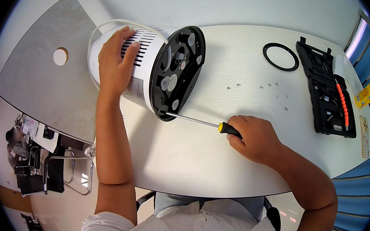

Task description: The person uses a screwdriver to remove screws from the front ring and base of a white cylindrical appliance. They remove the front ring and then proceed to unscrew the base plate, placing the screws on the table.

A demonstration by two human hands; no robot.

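A white rounded appliance [154, 58] with vent slots and a pale cord lies on its side, its black underside [187, 78] turned to the right. Pale round feet and recesses show on that underside. My left hand [115, 63] holds the appliance's body from above, thumb and fingers spread around it. In my right hand [255, 137] is a screwdriver [193, 119] with a black and yellow handle, fingers wrapped round it. Its shaft points left, and the tip meets the near edge of the black underside; whatever it touches there is too small to tell.
Several small screws [262, 87] lie scattered on the white table [215, 171]. Behind them is a black ring [281, 69]. An open black tool case [312, 89], an orange flexible shaft [342, 105] and a yellow box [366, 95] lie at right. A grey tabletop [31, 62] adjoins left.
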